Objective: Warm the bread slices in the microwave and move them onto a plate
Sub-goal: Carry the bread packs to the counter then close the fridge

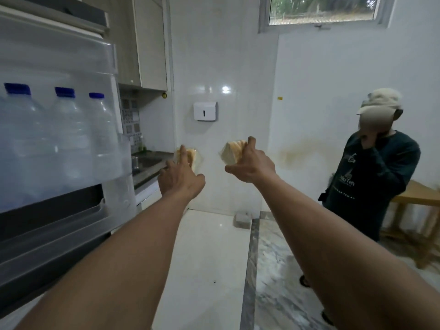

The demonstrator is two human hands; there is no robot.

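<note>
Fingers, right: I see them clamped on a stack of bread slices; the thumb sits under the stack and one fingertip hooks over its top.
Fingers, left: partly curled round a second lot of bread; one finger points straight up across it. I can't tell how firm the grip is, as the back of the hand covers most of it.
Right hand: held out at arm's length in the air, well above the floor.
Left hand: held out likewise, beside the right, with a gap between the two lots of bread.
Left bread: blurred; something clear and shiny seems to wrap it, but I can't be sure.
Fridge door: open at my left, cut off by the frame edge; its shelf carries three blue-capped bottles, hazy behind the plastic.
Desk: dark top with a sink, mostly hidden behind the door.
Other person: stands at right in a cap, hands raised to the face, feet partly hidden by my right arm.
</note>
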